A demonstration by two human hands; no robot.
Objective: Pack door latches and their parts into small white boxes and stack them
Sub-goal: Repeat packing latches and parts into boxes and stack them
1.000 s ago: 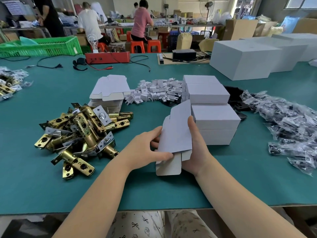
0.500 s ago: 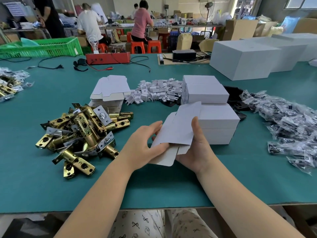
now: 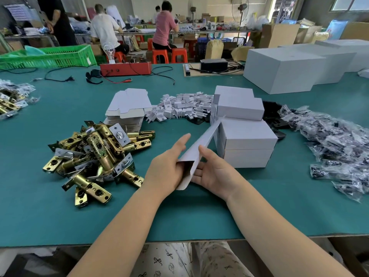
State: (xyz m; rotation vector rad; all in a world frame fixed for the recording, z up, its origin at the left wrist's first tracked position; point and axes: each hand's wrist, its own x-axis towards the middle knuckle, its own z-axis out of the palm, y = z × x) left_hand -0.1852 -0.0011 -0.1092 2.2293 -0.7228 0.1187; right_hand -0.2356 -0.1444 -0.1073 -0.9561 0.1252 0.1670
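Observation:
A flat white box blank is held between both hands over the green table, tilted nearly edge-on and pointing away. My left hand grips its near end, where the sleeve gapes open. My right hand holds it from the right, thumb on top and fingers underneath. A heap of brass door latches lies to the left. Closed small white boxes are stacked just right of the blank. A stack of flat blanks sits behind the latches.
A pile of small white card inserts lies mid-table. Clear bags of black parts spread at the right, black plates behind the boxes. Large white cartons, a red device and a green crate stand at the back. People work beyond.
The blank has swung from facing me, near upright, to lying almost edge-on and pointing away. Its near end has started to open between my hands.

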